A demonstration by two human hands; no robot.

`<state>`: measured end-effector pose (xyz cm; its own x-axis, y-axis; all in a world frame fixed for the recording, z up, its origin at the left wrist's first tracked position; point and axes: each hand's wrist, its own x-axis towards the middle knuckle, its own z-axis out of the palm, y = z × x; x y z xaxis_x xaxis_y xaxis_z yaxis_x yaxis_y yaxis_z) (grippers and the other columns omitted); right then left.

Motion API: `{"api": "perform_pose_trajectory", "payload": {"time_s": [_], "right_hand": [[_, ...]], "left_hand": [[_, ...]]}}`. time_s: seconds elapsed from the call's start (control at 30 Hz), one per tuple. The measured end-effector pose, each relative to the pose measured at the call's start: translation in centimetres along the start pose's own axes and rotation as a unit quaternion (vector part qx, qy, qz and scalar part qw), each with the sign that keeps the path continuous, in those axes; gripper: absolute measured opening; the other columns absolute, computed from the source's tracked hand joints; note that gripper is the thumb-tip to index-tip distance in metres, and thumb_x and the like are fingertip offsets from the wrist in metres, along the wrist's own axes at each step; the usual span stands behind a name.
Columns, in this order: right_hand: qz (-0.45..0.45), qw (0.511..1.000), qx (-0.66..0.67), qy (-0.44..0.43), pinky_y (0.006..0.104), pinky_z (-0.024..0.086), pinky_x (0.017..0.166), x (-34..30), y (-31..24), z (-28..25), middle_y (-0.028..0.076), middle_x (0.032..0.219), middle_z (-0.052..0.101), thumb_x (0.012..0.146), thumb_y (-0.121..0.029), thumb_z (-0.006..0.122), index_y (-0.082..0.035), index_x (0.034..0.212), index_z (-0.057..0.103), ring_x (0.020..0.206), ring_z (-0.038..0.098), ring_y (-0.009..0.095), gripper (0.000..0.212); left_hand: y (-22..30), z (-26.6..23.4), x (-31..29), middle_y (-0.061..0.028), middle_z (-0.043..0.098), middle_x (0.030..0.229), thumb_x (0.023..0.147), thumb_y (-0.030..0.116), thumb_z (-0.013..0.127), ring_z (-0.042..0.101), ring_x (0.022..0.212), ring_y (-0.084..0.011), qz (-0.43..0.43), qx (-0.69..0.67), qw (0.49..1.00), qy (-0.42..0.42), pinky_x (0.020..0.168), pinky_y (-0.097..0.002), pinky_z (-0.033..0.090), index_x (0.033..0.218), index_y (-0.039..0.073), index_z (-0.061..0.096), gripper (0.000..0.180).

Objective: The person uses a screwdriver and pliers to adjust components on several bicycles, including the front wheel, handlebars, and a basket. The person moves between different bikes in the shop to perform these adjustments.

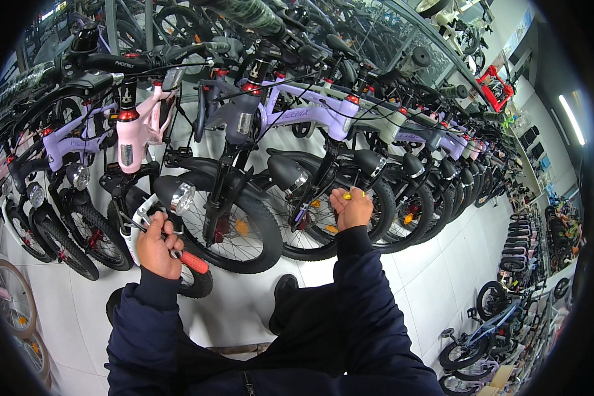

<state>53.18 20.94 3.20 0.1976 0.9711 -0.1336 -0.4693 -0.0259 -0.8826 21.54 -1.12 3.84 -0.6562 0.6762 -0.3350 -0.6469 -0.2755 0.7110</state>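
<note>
My left hand [160,245] is closed round a red-handled tool [194,262]; its handle sticks out to the right of the fist. Slim dark metal shows at the fingers, but the tool's head is not clear. This hand is in front of a pink bicycle [136,140] with a white front mudguard [134,241], just below a black and chrome headlight [175,194]. My right hand [354,210] is raised near a spoked front wheel, pinching a small yellow piece [347,196] whose kind I cannot make out.
A long row of bicycles stands close together, among them a lilac bicycle [310,113] and a dark grey bicycle [233,112]. Their front wheels [261,247] face me on the white tiled floor [435,277]. Small bicycles [485,330] are at the right, cream tyres [13,297] at the left.
</note>
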Motion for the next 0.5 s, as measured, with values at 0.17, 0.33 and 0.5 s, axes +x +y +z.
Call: {"api": "perform_pose_trajectory", "payload": {"time_s": [0.17, 0.33, 0.5], "right_hand": [[-0.011, 0.997, -0.071, -0.014, 0.0368, 0.058, 0.064, -0.03, -0.39, 0.24, 0.019, 0.090, 0.060, 0.094, -0.014, 0.049, 0.000, 0.107, 0.044, 0.073, 0.067, 0.028, 0.020], [-0.040, 0.983, -0.180, -0.020, 0.0317, 0.056, 0.058, -0.04, -0.28, 0.50, 0.016, 0.088, 0.062, 0.095, -0.015, 0.048, 0.000, 0.107, 0.046, 0.067, 0.066, 0.024, 0.020], [-0.061, 0.979, -0.193, -0.018, 0.0297, 0.054, 0.052, 0.14, -0.14, 0.37, 0.014, 0.083, 0.061, 0.094, -0.016, 0.051, -0.002, 0.106, 0.045, 0.061, 0.065, 0.021, 0.019]], "left_hand": [[0.24, -0.20, 0.07, 0.0027, 0.051, 0.069, 0.095, 0.023, 0.058, 0.035, 0.051, -0.0067, -0.007, 0.012, 1.000, -0.002, 0.047, -0.0237, 0.033, 0.092, 0.010, 0.056, 0.013], [0.39, -0.21, -0.17, 0.0042, 0.049, 0.071, 0.095, 0.024, 0.057, 0.036, 0.052, -0.0068, -0.018, 0.016, 1.000, -0.017, 0.050, -0.0236, 0.035, 0.092, 0.011, 0.055, 0.014], [0.26, -0.11, -0.20, 0.0044, 0.049, 0.071, 0.095, 0.024, 0.056, 0.036, 0.053, -0.0064, -0.022, 0.023, 0.999, -0.027, 0.050, -0.0240, 0.034, 0.092, 0.012, 0.055, 0.012]]}}
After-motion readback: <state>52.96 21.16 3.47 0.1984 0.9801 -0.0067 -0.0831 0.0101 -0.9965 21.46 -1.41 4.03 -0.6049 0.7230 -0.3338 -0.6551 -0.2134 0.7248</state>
